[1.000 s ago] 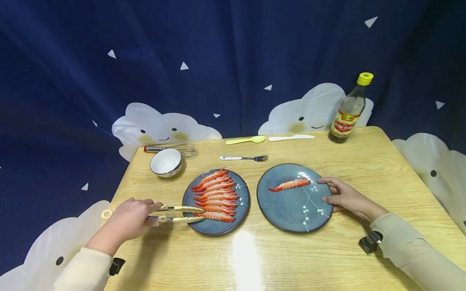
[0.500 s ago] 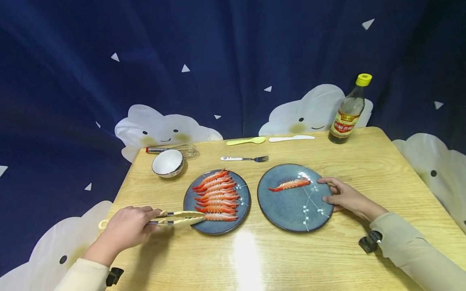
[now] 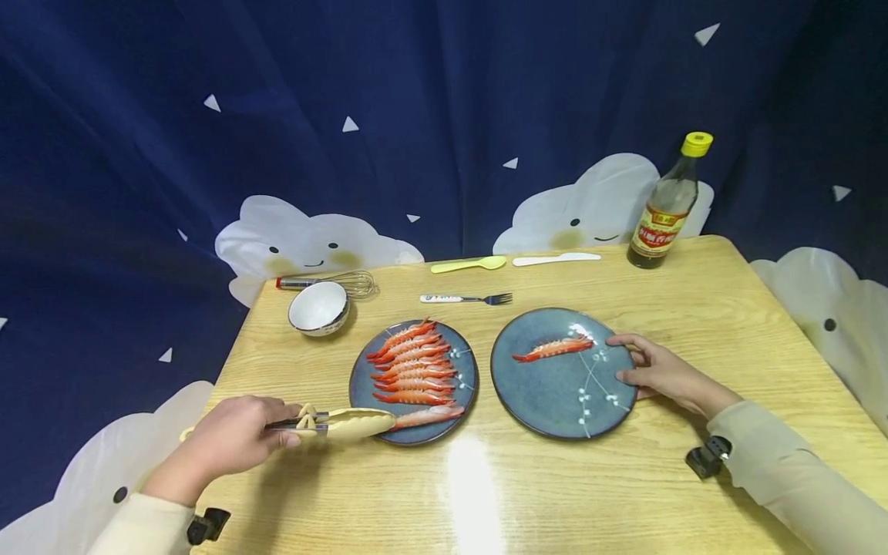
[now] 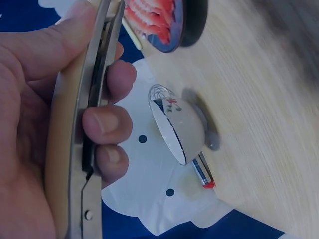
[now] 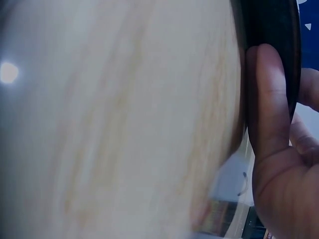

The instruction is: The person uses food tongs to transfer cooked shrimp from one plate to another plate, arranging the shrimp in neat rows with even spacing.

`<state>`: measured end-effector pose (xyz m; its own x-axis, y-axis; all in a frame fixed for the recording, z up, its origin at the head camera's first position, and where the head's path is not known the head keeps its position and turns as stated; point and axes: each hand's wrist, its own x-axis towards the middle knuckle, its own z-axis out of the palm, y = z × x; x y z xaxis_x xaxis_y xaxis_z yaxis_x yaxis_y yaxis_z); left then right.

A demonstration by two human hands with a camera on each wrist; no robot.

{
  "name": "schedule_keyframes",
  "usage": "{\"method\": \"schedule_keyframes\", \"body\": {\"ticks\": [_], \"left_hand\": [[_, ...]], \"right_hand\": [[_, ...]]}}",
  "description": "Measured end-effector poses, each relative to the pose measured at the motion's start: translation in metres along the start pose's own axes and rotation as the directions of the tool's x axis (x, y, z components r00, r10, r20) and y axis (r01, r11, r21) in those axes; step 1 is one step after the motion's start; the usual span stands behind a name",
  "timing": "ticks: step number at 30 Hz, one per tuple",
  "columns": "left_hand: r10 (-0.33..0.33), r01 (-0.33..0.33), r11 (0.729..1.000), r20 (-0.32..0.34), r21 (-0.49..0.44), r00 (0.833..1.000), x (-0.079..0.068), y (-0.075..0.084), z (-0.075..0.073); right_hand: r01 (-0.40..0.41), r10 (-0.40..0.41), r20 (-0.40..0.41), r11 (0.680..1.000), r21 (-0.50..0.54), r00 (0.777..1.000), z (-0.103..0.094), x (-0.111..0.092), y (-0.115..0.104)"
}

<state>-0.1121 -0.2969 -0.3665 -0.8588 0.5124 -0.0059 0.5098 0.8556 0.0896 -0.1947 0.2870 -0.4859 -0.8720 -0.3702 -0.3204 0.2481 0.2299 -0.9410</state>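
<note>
In the head view my left hand (image 3: 239,435) grips a pair of tongs (image 3: 357,423) with cream tips. Those tips have closed on the tail end of the front shrimp (image 3: 432,417), which slants across the near edge of the left blue plate (image 3: 361,393). Several more red-and-white shrimp (image 3: 414,368) lie in a stacked row behind it. The left wrist view has fingers (image 4: 107,122) curled round the metal tong arms. My right hand (image 3: 662,374) holds the right blue plate (image 3: 537,397) by its rim, thumb and fingers on either side. One shrimp (image 3: 553,350) lies on that plate.
Behind the left plate stand a white bowl (image 3: 318,307) and a whisk (image 3: 357,284). A fork (image 3: 468,299), a yellow spoon (image 3: 468,265) and a white knife (image 3: 555,259) lie along the back. A yellow-capped bottle (image 3: 662,212) stands at the back right.
The tongs have closed on the front shrimp and drawn back slightly left and nearer. That shrimp now slants, apart from the row. The right hand stays on its plate.
</note>
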Motion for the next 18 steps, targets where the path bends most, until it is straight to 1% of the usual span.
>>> {"method": "schedule_keyframes", "body": {"ticks": [4, 7, 9, 12, 14, 18], "left_hand": [[0.001, 0.001, 0.997, 0.015, -0.075, 1.000, 0.009, 0.000, -0.004], [0.024, -0.021, 0.991, 0.018, -0.130, 1.000, 0.022, 0.002, -0.006], [0.042, -0.037, 0.985, 0.026, -0.169, 0.999, 0.034, 0.004, -0.007], [0.085, -0.074, 0.973, 0.039, -0.219, 0.996, 0.056, 0.007, -0.005], [0.127, -0.111, 0.964, 0.051, -0.240, 0.991, 0.073, 0.011, -0.003], [0.196, -0.158, 0.945, 0.109, -0.286, 0.975, 0.110, 0.022, 0.004]], "right_hand": [[0.004, -0.004, 0.003, 1.000, 0.008, 1.000, -0.001, -0.001, 0.000], [0.016, -0.017, 0.012, 1.000, 0.026, 1.000, -0.002, -0.002, 0.001], [0.020, -0.020, 0.012, 0.999, 0.035, 1.000, -0.002, -0.003, 0.001], [0.026, -0.027, 0.018, 0.999, 0.037, 0.999, -0.002, -0.004, 0.001], [0.019, -0.020, 0.015, 0.999, 0.034, 1.000, -0.002, -0.004, 0.000], [0.019, -0.021, 0.035, 0.998, 0.054, 0.999, -0.001, -0.003, 0.000]]}}
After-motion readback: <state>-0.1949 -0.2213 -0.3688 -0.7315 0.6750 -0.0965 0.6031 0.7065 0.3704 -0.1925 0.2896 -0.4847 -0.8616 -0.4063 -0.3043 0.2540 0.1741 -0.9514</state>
